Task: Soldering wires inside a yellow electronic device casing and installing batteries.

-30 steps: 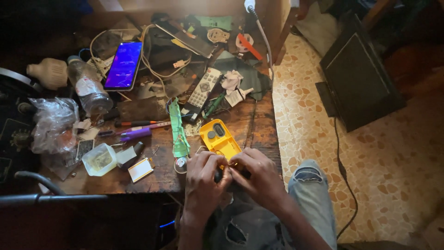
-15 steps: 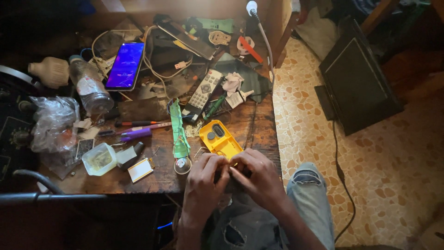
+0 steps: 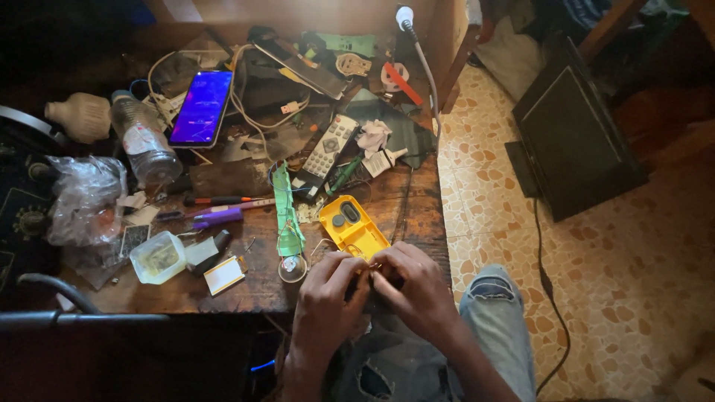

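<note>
Both hands, left hand [image 3: 325, 294] and right hand [image 3: 414, 286], meet at the table's [image 3: 246, 286] near edge, grips pinching the near end of a yellow casing [image 3: 353, 227]. A clear tub [image 3: 156, 257] of small bits sits left, beside a white-and-orange card [image 3: 223, 275].

A dark wooden table [image 3: 246, 286] fills the left of the view, its top worn and crowded. Right of the table lies a floor [image 3: 633, 283] of tan tiles with a brown pebble pattern, lit more brightly than the table. On the floor, well right of the table, a black flat screen [image 3: 577, 130] leans, and a black cable [image 3: 547, 275] runs from it toward the near edge. Behind the table stands a wooden panel [image 3: 298, 11]. Left of the table all is in deep shadow.
</note>
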